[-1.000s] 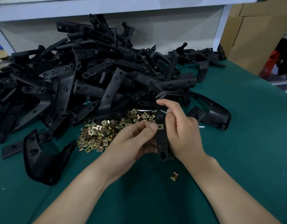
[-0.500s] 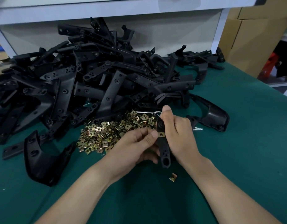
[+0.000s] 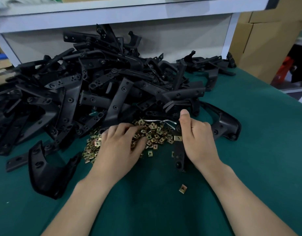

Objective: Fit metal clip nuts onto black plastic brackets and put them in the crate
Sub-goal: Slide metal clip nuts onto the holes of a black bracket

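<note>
right hand (image 3: 197, 138) grips bracket (image 3: 179, 155), centre, one clip (image 3: 178, 138) seated | left hand (image 3: 119, 145) apart, fingers in clip pile (image 3: 155, 133) just left, pinch unclear | advice: lift a single clip, mouth toward bracket edge, push square over hole | crate not seen

No text, label, brand, number or sign can be read anywhere in the view.
</note>
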Action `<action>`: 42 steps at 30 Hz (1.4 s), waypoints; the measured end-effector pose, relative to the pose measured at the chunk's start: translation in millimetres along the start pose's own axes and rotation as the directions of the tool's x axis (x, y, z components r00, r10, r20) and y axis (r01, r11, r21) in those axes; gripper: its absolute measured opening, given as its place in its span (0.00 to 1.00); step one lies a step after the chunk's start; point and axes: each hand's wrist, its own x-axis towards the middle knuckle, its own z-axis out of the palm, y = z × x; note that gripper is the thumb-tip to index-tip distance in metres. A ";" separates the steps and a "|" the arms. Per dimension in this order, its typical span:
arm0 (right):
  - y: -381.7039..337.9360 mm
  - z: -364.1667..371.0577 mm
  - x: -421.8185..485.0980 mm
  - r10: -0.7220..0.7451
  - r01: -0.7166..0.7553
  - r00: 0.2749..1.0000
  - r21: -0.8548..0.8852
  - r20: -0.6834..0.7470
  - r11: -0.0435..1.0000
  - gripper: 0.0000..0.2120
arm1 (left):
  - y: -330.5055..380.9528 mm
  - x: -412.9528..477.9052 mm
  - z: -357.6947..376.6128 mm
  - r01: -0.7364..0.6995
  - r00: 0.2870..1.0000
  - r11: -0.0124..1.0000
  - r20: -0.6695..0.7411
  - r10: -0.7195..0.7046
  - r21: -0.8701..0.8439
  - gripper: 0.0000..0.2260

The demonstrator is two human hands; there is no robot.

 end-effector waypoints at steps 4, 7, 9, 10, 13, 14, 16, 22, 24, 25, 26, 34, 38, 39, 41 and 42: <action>2.9 3.1 1.0 0.087 -0.088 0.996 0.042 0.025 0.995 0.30 | 4.8 1.3 5.1 -0.035 0.995 0.998 0.098 0.030 0.056 0.19; 4.2 4.8 2.8 0.138 -0.140 0.990 0.059 0.034 0.988 0.30 | 10.4 3.0 8.2 -0.065 0.997 0.996 0.038 0.063 0.056 0.12; 5.6 5.2 3.3 0.147 -0.150 0.988 0.078 0.037 0.986 0.31 | 13.9 3.0 10.1 -0.087 0.996 0.994 0.021 0.085 0.064 0.08; 6.2 5.2 3.2 0.154 -0.158 0.987 0.083 0.047 0.984 0.32 | 14.6 2.7 10.0 -0.087 0.996 0.994 0.025 0.085 0.063 0.07; 4.9 4.6 2.5 0.174 -0.180 0.982 0.096 0.066 0.979 0.31 | 14.8 2.0 7.1 -0.090 0.996 0.995 0.004 0.090 0.037 0.06; 4.3 4.2 2.6 0.179 -0.184 0.982 0.097 0.063 0.978 0.32 | 15.9 1.9 5.0 -0.090 0.996 0.996 -0.021 0.091 0.017 0.05; 2.5 3.6 2.9 0.184 -0.188 0.982 0.098 0.050 0.977 0.32 | 19.6 2.3 -0.1 -0.083 0.994 0.996 -0.068 0.080 -0.042 0.04; 2.2 3.6 2.6 0.169 -0.173 0.984 0.093 0.047 0.981 0.29 | 35.0 -4.9 -8.8 0.037 0.999 0.842 0.021 -0.030 -0.538 0.09; 2.8 3.6 3.2 0.158 -0.160 0.987 0.084 0.033 0.984 0.29 | 43.2 -7.5 -8.8 0.073 0.995 0.721 0.097 -0.008 -0.689 0.10; 3.1 3.4 3.9 0.151 -0.152 0.988 0.075 0.015 0.986 0.29 | 45.9 -7.9 -8.4 0.096 0.990 0.667 0.138 0.010 -0.738 0.11; 3.6 3.0 4.4 0.144 -0.143 0.990 0.064 -0.007 0.988 0.29 | 47.8 -8.0 -7.9 0.128 0.983 0.616 0.182 0.025 -0.777 0.12; 8.5 2.9 5.3 0.128 -0.127 0.989 0.020 -0.076 0.992 0.30 | 51.0 -7.5 -5.7 0.497 0.853 0.248 0.521 0.040 -0.832 0.10; 9.3 4.0 5.7 0.133 -0.133 0.988 0.015 -0.081 0.991 0.30 | 51.8 -5.7 -6.5 0.603 0.796 0.042 0.604 0.028 -0.797 0.11; 9.5 4.2 5.7 0.132 -0.131 0.988 0.013 -0.084 0.991 0.30 | 52.2 -5.2 -6.6 0.619 0.785 0.008 0.618 0.033 -0.786 0.11; 9.9 4.5 5.8 0.130 -0.128 0.988 0.023 -0.088 0.992 0.30 | 53.6 -4.7 -6.4 0.637 0.771 -0.029 0.635 0.045 -0.771 0.10; 10.0 4.6 5.8 0.129 -0.127 0.988 0.028 -0.089 0.991 0.30 | 54.2 -4.4 -6.2 0.641 0.767 -0.041 0.640 0.044 -0.766 0.09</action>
